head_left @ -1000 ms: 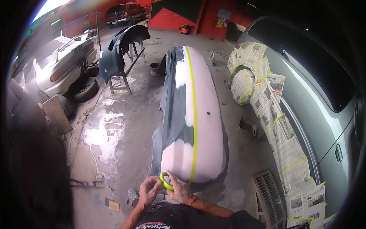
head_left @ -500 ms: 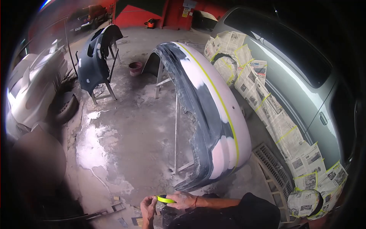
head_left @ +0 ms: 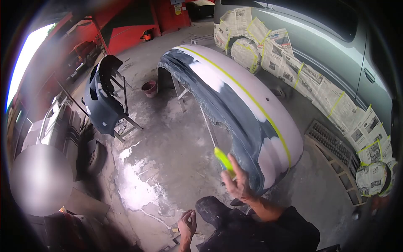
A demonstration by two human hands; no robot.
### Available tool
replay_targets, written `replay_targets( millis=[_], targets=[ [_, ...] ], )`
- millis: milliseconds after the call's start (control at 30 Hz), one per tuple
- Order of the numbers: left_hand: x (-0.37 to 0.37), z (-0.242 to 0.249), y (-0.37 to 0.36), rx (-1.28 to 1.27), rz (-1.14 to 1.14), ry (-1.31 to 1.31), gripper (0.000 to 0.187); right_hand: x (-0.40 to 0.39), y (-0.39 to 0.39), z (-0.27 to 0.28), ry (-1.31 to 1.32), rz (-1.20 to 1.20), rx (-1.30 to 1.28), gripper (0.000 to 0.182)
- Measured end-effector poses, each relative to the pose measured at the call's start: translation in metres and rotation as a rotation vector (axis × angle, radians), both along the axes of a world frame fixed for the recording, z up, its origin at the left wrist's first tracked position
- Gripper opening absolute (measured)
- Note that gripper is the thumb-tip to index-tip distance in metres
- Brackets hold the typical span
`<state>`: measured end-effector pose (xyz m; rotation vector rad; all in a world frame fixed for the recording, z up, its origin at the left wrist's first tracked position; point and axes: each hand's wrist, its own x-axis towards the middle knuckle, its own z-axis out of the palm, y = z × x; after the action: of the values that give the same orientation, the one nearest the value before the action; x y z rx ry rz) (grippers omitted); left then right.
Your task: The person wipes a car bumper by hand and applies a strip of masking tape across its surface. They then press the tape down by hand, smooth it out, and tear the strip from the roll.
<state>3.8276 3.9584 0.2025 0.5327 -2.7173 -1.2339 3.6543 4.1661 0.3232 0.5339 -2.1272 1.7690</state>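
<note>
My right hand is raised in front of the bumper's near end, its fingers closed round a roll of bright yellow-green masking tape. Lower and to the left, my left hand has its fingertips pinched together; anything between them is too small to make out. The car bumper, patched in grey, white and pale pink, rests on a metal stand. A line of yellow-green tape runs lengthwise along it.
A silver vehicle stands at right, newspaper taped along its lower side. A dark bumper on a stand and a reddish bucket stand beyond. Ramp-like metal grating lies at right. A blurred person is at far left.
My hands have moved apart. My right hand has lifted the tape roll up towards the bumper; my left hand has shifted right, away from the roll. The camera view has turned and tilted.
</note>
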Motion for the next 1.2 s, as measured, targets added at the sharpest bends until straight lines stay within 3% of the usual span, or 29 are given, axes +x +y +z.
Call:
replay_targets(
  millis=[33,100,167,233,367,500,633,800,1100,1200],
  targets=[
    [-0.021,0.014,-0.001,-0.008,-0.020,-0.007,0.029,-0.013,0.016,0.007,-0.042,-0.101,-0.134,0.048],
    [-0.066,0.036,0.000,-0.009,-0.202,0.002,0.029,-0.046,0.042,0.004,0.117,-0.259,-0.162,0.040],
    [-0.113,0.038,-0.004,-0.154,-0.338,0.147,0.033,-0.074,0.056,0.008,0.137,-0.515,0.039,0.035],
    [-0.198,0.055,-0.002,-0.309,-0.552,0.389,0.040,-0.131,0.056,0.002,0.429,-0.864,0.465,0.035],
    [-0.333,0.090,0.023,-0.398,-0.822,0.492,0.053,-0.199,0.050,-0.026,0.263,-1.041,0.723,0.048],
    [-0.450,0.098,0.056,-0.428,-1.081,0.604,0.065,-0.234,0.044,-0.040,0.038,-1.131,1.160,0.050],
    [-0.553,0.109,0.074,-0.463,-1.186,0.657,0.068,-0.255,0.029,-0.025,-0.173,-1.132,1.177,0.052],
    [-0.662,0.114,0.075,-0.447,-1.263,0.711,0.075,-0.266,0.027,-0.017,-0.127,-1.164,1.147,0.048],
    [-0.843,0.122,-0.040,-0.521,-1.195,0.730,0.072,-0.284,0.018,-0.023,-0.234,-1.357,1.183,0.046],
    [-0.906,0.117,-0.084,-0.525,-1.130,0.715,0.071,-0.287,0.012,-0.030,-0.351,-1.527,1.114,0.046]
  ],
)
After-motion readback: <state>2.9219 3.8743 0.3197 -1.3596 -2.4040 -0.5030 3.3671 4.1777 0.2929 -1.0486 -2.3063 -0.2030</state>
